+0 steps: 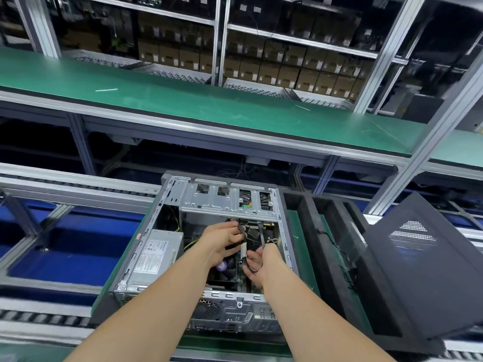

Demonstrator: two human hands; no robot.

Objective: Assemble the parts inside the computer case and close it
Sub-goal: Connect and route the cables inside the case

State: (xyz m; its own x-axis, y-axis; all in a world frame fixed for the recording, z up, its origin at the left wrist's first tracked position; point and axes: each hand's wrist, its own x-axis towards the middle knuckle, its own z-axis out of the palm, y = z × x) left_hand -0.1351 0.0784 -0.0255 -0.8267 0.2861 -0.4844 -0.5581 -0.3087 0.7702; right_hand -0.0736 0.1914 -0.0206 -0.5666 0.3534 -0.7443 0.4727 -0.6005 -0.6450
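Warehouse shelving and a green conveyor (183, 100) back the open computer case (141, 239), its side panel (413, 270) propped off to the right. Inside, the left hand (224, 239) and right hand (261, 265) each pinch thin black cables (262, 235); a hard tug could likely unseat a connector or leave slack to jam the panel

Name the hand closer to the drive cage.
The left hand, pinching a black cable just under the drive cage; the right hand sits nearer the viewer.

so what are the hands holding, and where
Left hand pinches a black cable near its upper end; right hand grips another black cable at its loop.
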